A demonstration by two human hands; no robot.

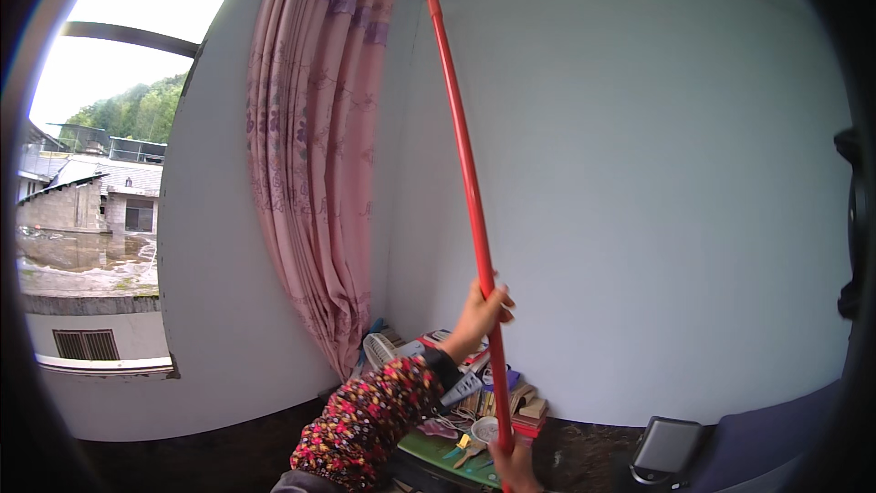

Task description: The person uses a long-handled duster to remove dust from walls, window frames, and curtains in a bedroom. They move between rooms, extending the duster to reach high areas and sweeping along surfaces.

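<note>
A long red telescopic pole (462, 130) rises from the bottom centre to the ceiling corner, where a red head is cut off by the picture's top edge. My left hand (484, 307), below a floral sleeve with a dark cuff, is closed around the middle of the pole. Lower down, my right hand (514, 467) grips the pole near its bottom end. Left of the pole's upper part hangs a pink patterned curtain (315, 150), gathered in folds beside the wall corner.
Below the hands, a green-topped table (438, 453) bears books (530, 411), a white bowl (484, 428), a brush (469, 454) and a small fan (380, 350). An open window is at left. A grey-and-black case-like object (667, 446) stands at lower right, near dark fabric.
</note>
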